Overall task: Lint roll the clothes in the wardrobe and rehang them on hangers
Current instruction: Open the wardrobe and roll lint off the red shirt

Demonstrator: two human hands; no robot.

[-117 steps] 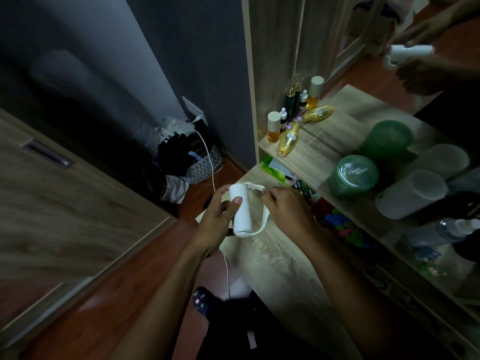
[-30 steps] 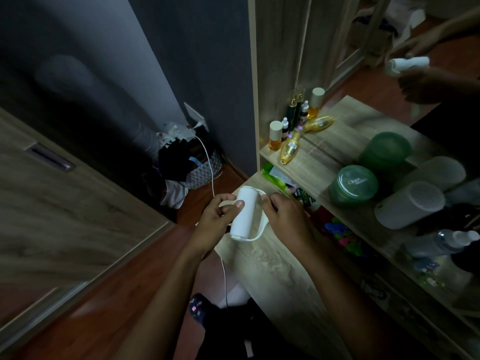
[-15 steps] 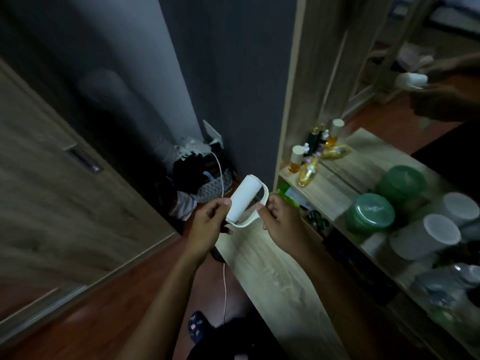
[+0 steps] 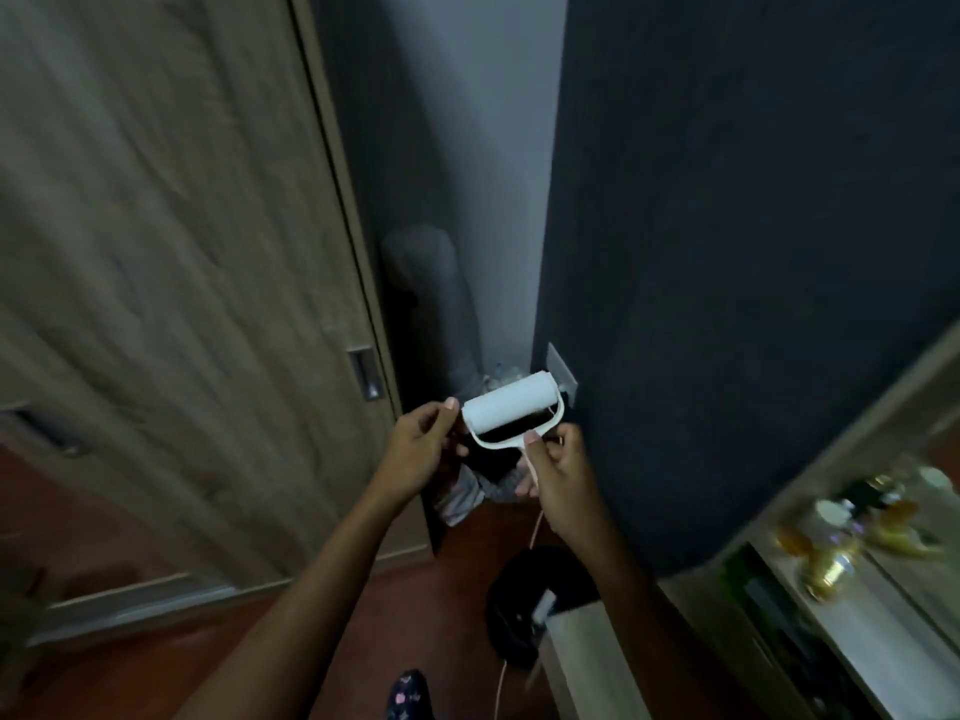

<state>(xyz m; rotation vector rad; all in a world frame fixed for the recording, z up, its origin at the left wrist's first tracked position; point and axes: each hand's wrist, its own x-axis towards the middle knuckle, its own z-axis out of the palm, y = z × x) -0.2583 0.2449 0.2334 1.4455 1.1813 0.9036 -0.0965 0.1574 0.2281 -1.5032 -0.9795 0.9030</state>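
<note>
Right grip [image 4: 558, 475] clamps lint roller [image 4: 511, 407] handle; left grip [image 4: 423, 444] curled at roll's end, can't tell if holding.

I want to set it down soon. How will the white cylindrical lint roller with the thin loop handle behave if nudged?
Likely light: the right hand grips the white lint roller by its thin handle. Its round drum would probably roll when pushed along a surface. The frame looks stiff, not sagging.

left hand [image 4: 421, 444], right hand [image 4: 558, 475]: bare | foot [image 4: 408, 694]: dark sock or slipper, small pink prints
</note>
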